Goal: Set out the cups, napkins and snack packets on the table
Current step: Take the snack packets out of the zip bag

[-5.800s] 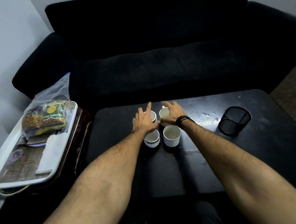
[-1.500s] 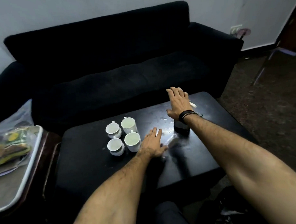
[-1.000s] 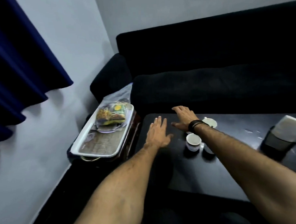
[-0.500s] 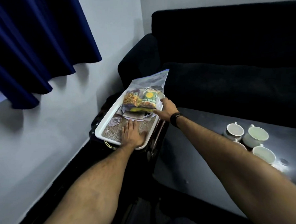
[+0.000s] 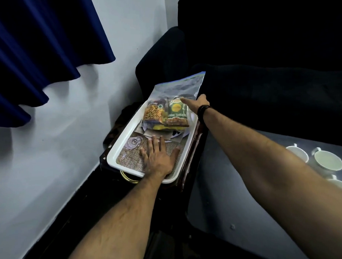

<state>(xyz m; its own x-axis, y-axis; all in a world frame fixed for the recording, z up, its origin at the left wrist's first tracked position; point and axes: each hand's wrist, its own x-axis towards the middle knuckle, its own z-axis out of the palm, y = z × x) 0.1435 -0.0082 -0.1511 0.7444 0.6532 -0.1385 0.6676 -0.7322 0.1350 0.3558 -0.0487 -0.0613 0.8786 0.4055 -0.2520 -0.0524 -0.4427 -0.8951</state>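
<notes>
A clear plastic bag [image 5: 179, 87] holding snack packets, one orange [image 5: 154, 114] and one green [image 5: 177, 115], lies at the far end of a white tray [image 5: 123, 143]. My right hand [image 5: 197, 105] grips the bag's right side, with the thumb across the front and the fingers hidden behind it. My left hand [image 5: 158, 158] lies flat and open on the tray's printed near end. White cups [image 5: 327, 163] stand together on the black table [image 5: 232, 189] at the right edge of view. No napkins are in view.
The tray rests on a dark wooden side stand [image 5: 192, 149] between the wall and the table. Papers and a plate [image 5: 175, 135] lie under the bag. A black sofa [image 5: 264, 84] runs behind. A blue curtain [image 5: 43, 37] hangs at left.
My right hand has moved up from the tray's right edge and taken hold of the bag. My left hand has stayed flat on the tray, and the view has come a little closer.
</notes>
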